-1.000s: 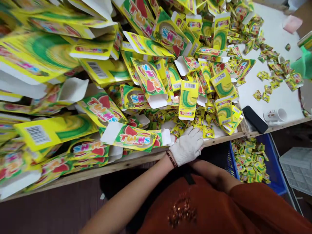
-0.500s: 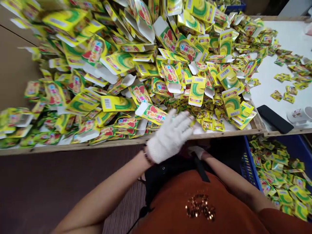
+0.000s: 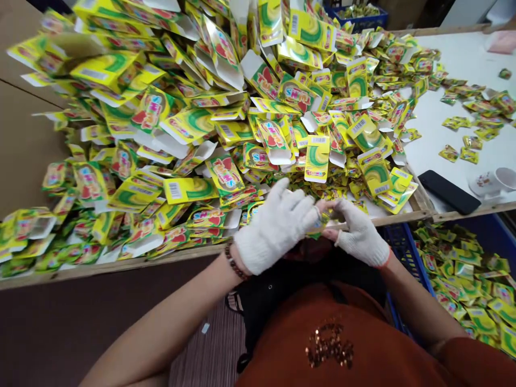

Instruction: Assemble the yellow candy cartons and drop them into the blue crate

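A large heap of yellow and green printed boxes (image 3: 189,190), many with open white flaps, covers the wooden-edged table. Small candy packets (image 3: 470,156) lie among them and on the white surface at the right. My left hand (image 3: 276,228), in a white glove, is at the table's front edge, its fingers curled toward the right one. My right hand (image 3: 355,228), gloved with bare fingertips, pinches a small shiny yellow-green packet (image 3: 321,221). The left fingertips meet at this packet and are partly hidden, so their grip is unclear.
A black phone (image 3: 449,192) and a white cup (image 3: 492,181) stand on the right table part. Below is a blue crate (image 3: 419,263) full of filled boxes. Another blue crate (image 3: 363,21) sits behind. The wooden edge (image 3: 100,266) runs across the front.
My right hand has risen from below the table edge to meet my left hand, now with a packet between its fingers. The box near my left fingertips is no longer visible there. The view has shifted slightly.
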A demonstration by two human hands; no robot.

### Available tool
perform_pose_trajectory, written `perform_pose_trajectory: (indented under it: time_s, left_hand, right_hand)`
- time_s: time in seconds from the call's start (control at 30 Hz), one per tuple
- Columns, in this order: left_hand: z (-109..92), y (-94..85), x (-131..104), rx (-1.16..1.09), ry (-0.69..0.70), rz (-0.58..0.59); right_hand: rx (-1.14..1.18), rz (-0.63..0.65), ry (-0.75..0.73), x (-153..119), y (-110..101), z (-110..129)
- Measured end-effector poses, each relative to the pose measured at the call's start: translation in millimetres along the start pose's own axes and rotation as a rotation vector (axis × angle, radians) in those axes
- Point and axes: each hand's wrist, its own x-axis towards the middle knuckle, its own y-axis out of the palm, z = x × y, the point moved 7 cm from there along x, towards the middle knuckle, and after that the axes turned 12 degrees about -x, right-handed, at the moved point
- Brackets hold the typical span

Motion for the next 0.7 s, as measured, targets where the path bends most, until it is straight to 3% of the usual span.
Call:
perform_pose_trajectory:
  time_s: [0.07,0.1,0.13,0.23,0.3,0.37,0.47,0.57,0.7]
  left_hand:
    - [-11.2,21.4,1.7,-0.007,0.133,0.083]
    - [-12.8,26.8,0.5,0.011,0.183,0.076]
    - [-10.1,26.3,-1.4,0.025,0.182,-0.006]
    - [12.6,20.4,-17.6,-0.087,-0.052,-0.350]
    - [28.1,32.9,-32.3,-0.332,-0.257,-0.472]
    - [34.6,55.8,-40.0,-0.542,-0.395,-0.470]
    - [37.7,76.7,-41.0,-0.633,-0.543,-0.440]
    - [36.6,80.2,-36.5,-0.708,-0.592,-0.415]
    - [33.7,82.2,-44.8,-0.850,-0.675,-0.376]
  right_hand:
    - [-0.005,-0.079,-0.042,16.6,-3.6,3.2]
    - [0.003,-0.089,-0.034,22.0,-1.0,-1.0]
    - [0.021,-0.104,-0.004,24.9,2.0,-8.3]
    - [0.121,-0.158,0.126,20.1,11.7,-34.7]
    - [0.157,-0.176,0.153,12.5,17.2,-44.2]
    - [0.123,-0.169,0.138,6.8,20.3,-46.0]
    - [0.101,-0.075,0.133,2.6,24.7,-42.9]
    - [0.154,0.027,0.114,-4.0,30.0,-31.3]
    - [0.140,0.035,0.119,-18.9,33.2,-16.6]
